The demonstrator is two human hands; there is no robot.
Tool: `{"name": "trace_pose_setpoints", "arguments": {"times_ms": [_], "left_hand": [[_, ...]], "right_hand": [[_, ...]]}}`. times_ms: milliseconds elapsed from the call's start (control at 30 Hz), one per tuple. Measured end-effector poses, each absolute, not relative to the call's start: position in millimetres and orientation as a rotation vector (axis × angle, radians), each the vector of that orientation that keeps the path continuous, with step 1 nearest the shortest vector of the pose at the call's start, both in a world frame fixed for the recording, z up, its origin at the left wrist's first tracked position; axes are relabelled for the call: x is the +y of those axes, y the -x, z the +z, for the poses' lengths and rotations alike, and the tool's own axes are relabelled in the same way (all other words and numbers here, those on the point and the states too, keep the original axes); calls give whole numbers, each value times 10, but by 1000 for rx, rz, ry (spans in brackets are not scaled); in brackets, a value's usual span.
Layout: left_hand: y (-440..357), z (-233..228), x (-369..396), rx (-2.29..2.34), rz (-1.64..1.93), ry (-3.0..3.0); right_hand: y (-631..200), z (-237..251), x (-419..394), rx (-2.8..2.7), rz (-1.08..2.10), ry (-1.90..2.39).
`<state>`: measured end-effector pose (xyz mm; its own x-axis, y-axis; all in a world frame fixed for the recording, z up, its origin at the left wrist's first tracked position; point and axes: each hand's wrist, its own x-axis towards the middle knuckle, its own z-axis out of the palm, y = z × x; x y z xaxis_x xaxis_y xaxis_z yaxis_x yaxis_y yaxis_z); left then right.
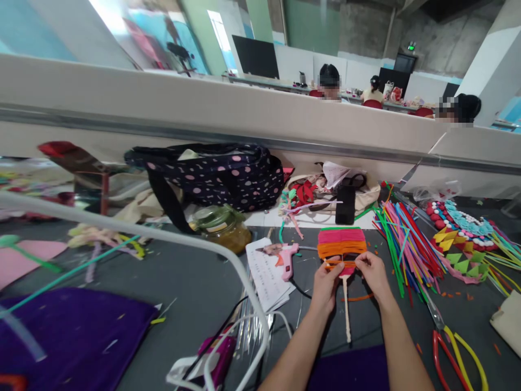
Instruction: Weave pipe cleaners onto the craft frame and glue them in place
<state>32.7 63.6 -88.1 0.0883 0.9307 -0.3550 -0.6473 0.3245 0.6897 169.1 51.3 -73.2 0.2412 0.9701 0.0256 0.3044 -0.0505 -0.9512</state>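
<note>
Both my hands meet over a small fan-shaped craft piece [341,245] with pink and orange bands, lying on the dark table [195,271]. My left hand [324,282] pinches its lower left edge. On the lower right, my right hand [371,271] pinches an orange strip at the same edge. A pale stick handle [347,312] runs from the piece toward me between my wrists.
A pink glue gun [287,258] lies on printed papers [266,274] left of my hands. Coloured sticks [401,239] are piled to the right, pliers [450,350] nearer. A polka-dot bag [220,174], a jar [222,225] and purple cloth [69,331] sit left. People sit beyond the partition [244,117].
</note>
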Motion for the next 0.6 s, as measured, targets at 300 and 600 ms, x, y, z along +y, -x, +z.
{"name": "trace_pose_setpoints", "arguments": {"times_ms": [300,600], "left_hand": [[-245,-826,674,1062,1302,-467],[-236,-878,697,1060,1298,-658]], "right_hand": [[-1735,-852,551,-1196,861,1591],[-1729,-853,556,-1249,848,1578]]}}
